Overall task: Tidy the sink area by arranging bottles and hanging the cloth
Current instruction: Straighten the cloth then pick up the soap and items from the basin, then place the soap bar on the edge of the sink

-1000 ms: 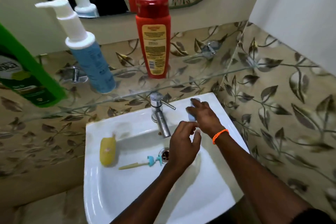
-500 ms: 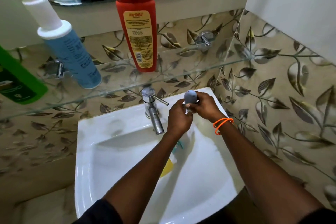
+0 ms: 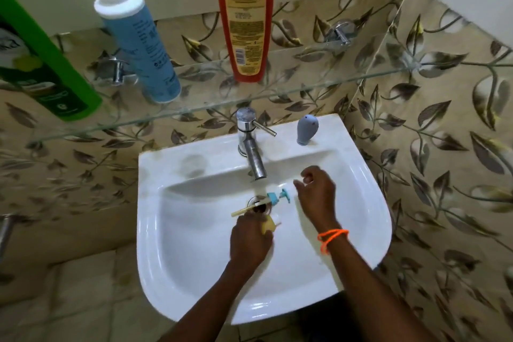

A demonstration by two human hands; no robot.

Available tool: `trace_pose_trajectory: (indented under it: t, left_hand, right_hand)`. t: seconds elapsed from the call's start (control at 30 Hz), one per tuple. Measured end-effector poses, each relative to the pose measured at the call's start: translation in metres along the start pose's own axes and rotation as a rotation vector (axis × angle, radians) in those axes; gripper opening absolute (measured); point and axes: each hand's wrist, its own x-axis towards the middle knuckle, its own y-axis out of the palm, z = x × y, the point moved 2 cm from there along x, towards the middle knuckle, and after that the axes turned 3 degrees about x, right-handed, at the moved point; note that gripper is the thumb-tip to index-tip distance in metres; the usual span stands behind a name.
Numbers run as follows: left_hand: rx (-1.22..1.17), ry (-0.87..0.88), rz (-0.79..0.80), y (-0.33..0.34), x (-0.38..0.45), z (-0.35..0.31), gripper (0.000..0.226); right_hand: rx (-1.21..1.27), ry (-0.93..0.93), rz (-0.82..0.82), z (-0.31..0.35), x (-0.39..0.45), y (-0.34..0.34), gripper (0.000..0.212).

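Note:
A small grey bulb-shaped bottle (image 3: 306, 129) stands upright on the back right rim of the white sink (image 3: 369, 203). In the basin, my left hand (image 3: 249, 241) is closed over a small yellow bottle (image 3: 268, 225), mostly hidden under my fingers. A teal pump head with a cream tube (image 3: 273, 200) lies across the drain. My right hand (image 3: 316, 197) hovers over the basin to the right of the drain, fingers loosely curled, holding nothing. On the glass shelf (image 3: 305, 86) stand a red bottle (image 3: 245, 14), a blue pump bottle (image 3: 141, 44) and a green bottle (image 3: 41, 64). No cloth is in view.
A chrome tap (image 3: 251, 144) rises at the back middle of the sink, its spout over the drain. Leaf-patterned tiles cover the walls behind and to the right. A mirror edge runs along the top.
Both hands let go of the grey bottle, which now stands on the rim. They dropped into the basin, and my left hand closed on the yellow bottle near the drain.

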Motion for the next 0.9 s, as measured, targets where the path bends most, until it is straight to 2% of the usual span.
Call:
trace_pose_trajectory:
  t: [0.07,0.13,0.27,0.4,0.5,0.6,0.7,0.8,0.9]
  left_hand:
    - [0.206,-0.027,0.024,0.004,-0.002,0.026,0.043]
    - [0.209,0.010,0.002,0.001,0.001,0.032,0.042]
    - [0.163,0.061,-0.016,-0.009,0.007,0.034,0.028]
    - [0.216,0.174,-0.045,-0.031,0.000,0.038,0.024]
    - [0.140,0.267,-0.079,-0.056,-0.011,0.046,0.020]
    - [-0.133,0.385,-0.327,-0.100,-0.021,0.058,0.016]
    - [-0.416,0.288,-0.558,-0.147,-0.018,0.073,0.035]
    - [-0.535,0.176,-0.576,-0.184,0.004,0.082,0.030]
    - [-0.482,0.093,-0.571,-0.212,0.035,0.089,0.028]
  right_hand:
    - [-0.100,-0.067,0.352,-0.007,-0.030,0.028,0.026]
    - [-0.222,-0.200,0.616,-0.007,-0.048,0.047,0.039]
    - [-0.234,-0.342,0.672,0.013,-0.052,0.052,0.041]
    - [-0.424,-0.387,0.767,0.024,-0.064,0.059,0.048]
    - [-0.380,-0.306,0.787,0.032,-0.076,0.067,0.031]
    - [-0.084,-0.261,0.757,0.066,-0.083,0.071,0.025]
    - [0.166,-0.315,0.544,0.118,-0.082,0.075,0.026]
    - [0.262,-0.389,0.408,0.172,-0.059,0.088,0.030]
    - [0.253,-0.380,0.396,0.205,-0.028,0.113,0.029]
